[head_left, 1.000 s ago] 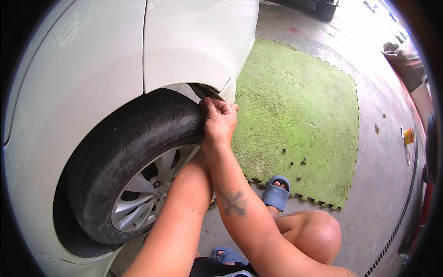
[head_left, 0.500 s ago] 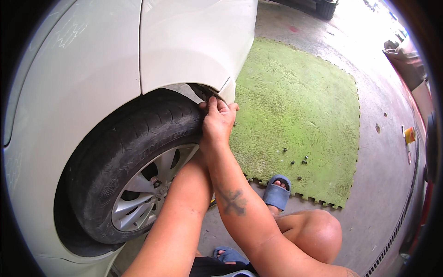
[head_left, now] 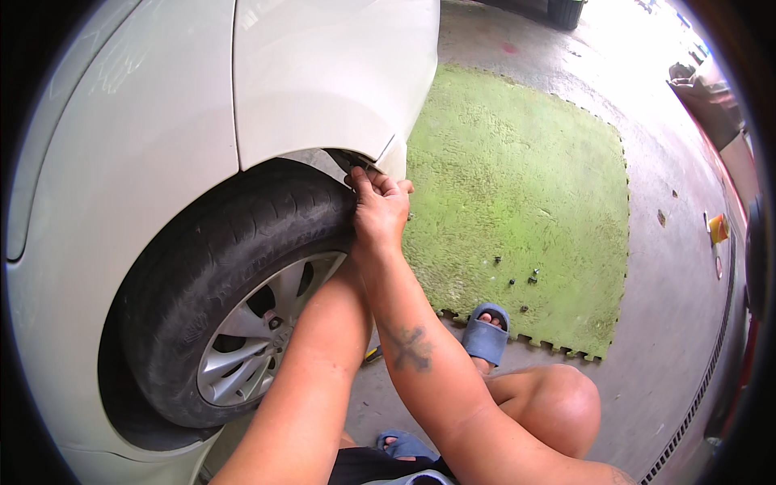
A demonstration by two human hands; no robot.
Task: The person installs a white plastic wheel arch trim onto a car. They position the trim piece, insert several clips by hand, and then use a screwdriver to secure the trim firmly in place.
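Bodywork [head_left: 323, 89] of the white car ends in a bumper corner [head_left: 395, 159] just above your right hand [head_left: 381, 212], whose thumb and fingers bend together at the dark gap [head_left: 341, 157] beside the tire [head_left: 226, 222], though I cannot tell whether they close on anything. Your left forearm [head_left: 311, 364] passes behind your right forearm [head_left: 432, 364], where your left hand is hidden, its state impossible to tell. That left forearm also cuts across the alloy wheel [head_left: 242, 323], a yellow-and-black object [head_left: 373, 354] shows only partly between your arms, and small dark fasteners [head_left: 533, 277] on the green foam mat [head_left: 517, 170] are too tiny to identify.
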